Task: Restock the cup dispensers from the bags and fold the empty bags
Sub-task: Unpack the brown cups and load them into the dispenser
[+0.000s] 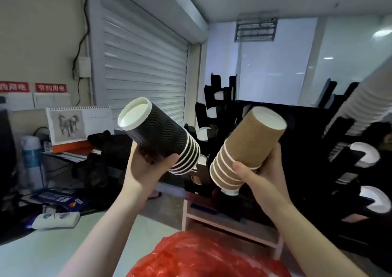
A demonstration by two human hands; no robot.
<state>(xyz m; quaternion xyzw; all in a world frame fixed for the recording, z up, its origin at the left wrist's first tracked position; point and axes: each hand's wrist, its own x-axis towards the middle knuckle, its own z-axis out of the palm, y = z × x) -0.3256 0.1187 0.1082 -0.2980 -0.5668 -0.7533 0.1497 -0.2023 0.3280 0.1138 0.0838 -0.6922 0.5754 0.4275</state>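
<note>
Grip, left hand (148, 166): fingers and thumb curled round a nested stack of black ripple-wall paper cups (161, 136), held raised in front of the roller shutter (144, 64). Stack tilted, white base of the end cup facing up and to the left, white rims fanned toward the lower right.

Grip, right hand (261, 170): fingers and thumb wrapped round a nested stack of brown corrugated paper cups (246, 149), held raised at much the same height. Stack tilted the other way, base up and to the right, rims toward the lower left. The two stacks are near each other, not touching.

Black cup dispenser rack (350, 183): behind and to the right of the brown stack; white rims show in its cut-outs; a long column of white cups (369, 98) leans at far right.

Red plastic bag (203, 255): bottom centre, crumpled, just below the forearms; contents cannot be told.

Counter (63, 245): pale surface at lower left, carrying a wrapped white pack (56, 219). A desk calendar (78, 126) stands further back.
</note>
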